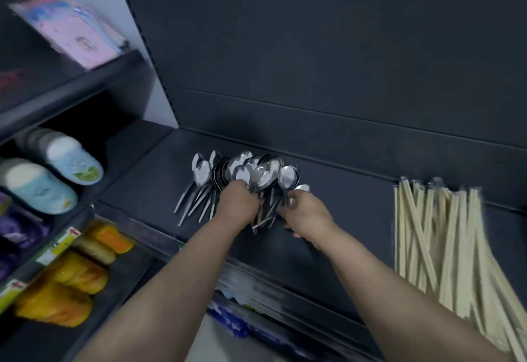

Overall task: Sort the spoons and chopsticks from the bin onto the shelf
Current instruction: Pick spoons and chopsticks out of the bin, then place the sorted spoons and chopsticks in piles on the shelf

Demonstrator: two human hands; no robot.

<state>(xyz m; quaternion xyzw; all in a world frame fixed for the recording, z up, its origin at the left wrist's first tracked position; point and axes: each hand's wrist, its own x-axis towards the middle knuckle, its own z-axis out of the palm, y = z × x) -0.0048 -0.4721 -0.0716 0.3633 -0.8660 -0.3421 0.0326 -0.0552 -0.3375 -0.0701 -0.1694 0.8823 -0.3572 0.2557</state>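
A heap of shiny metal spoons (256, 170) lies on the dark shelf (356, 199), bowls toward the back wall. My left hand (238, 204) grips the handles in the middle of the heap. My right hand (306, 214) holds spoon handles at the heap's right side, with one spoon bowl showing just above its fingers. A few spoons (196, 184) lie apart at the left of the heap. A fanned pile of pale wooden chopsticks (436, 241) lies on the same shelf at the right. The bin is out of view.
Left shelving holds slippers in pale blue and white (57, 173), yellow and orange slippers (79, 273) below, and a pink packet (82, 39) above. Blue packets (228, 319) sit under the shelf's front edge. A dark back wall closes the shelf.
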